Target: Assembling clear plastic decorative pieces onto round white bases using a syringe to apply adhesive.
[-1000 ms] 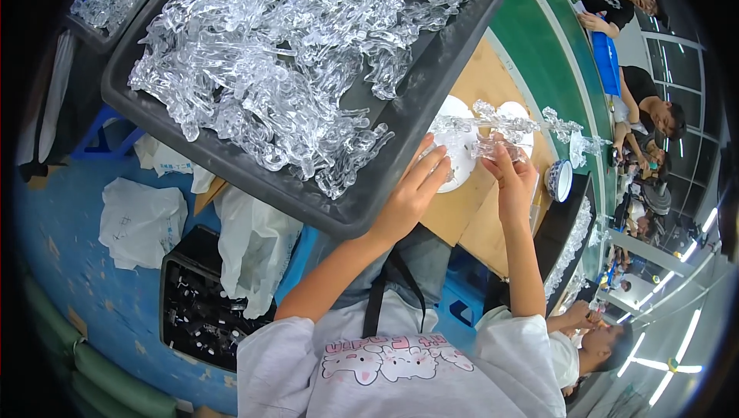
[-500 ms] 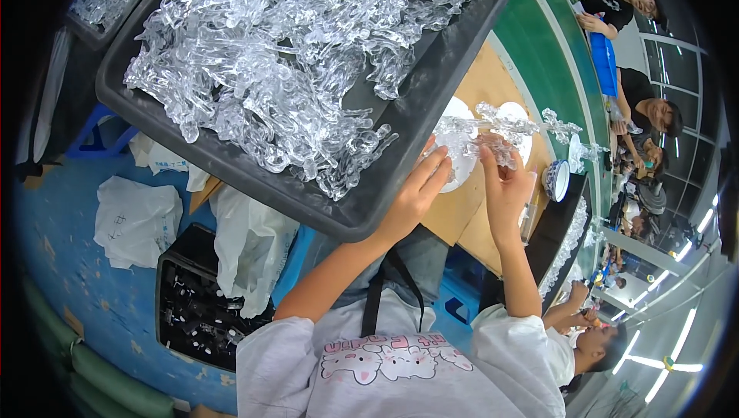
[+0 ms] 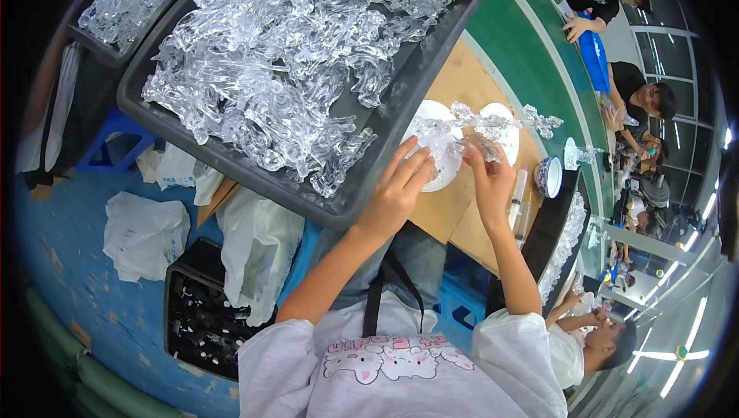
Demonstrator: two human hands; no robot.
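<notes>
Over a white round plate (image 3: 440,175) on a tan board, my two hands are close together at a clear plastic piece (image 3: 440,141). My left hand (image 3: 394,196) curls its fingers against the near left side of this piece; its thumb is hidden. My right hand (image 3: 493,185) pinches a clear plastic part (image 3: 483,147) between thumb and fingers, right beside the first piece. Whether the two parts are joined I cannot tell. Just beyond lies a clear branched piece (image 3: 543,122), across a second white plate (image 3: 508,141).
A big black tray (image 3: 254,179) heaped with clear plastic parts (image 3: 269,64) stands at the left. A patterned bowl (image 3: 548,178) and a syringe-like tube (image 3: 517,193) are right of my hands. White bags (image 3: 146,225) and a black bin (image 3: 204,302) sit on the floor. Co-workers sit at the right.
The whole view has shifted slightly, so tray, plates and hands appear farther left. Both hands stay at the clear plastic, with little change in their grip.
</notes>
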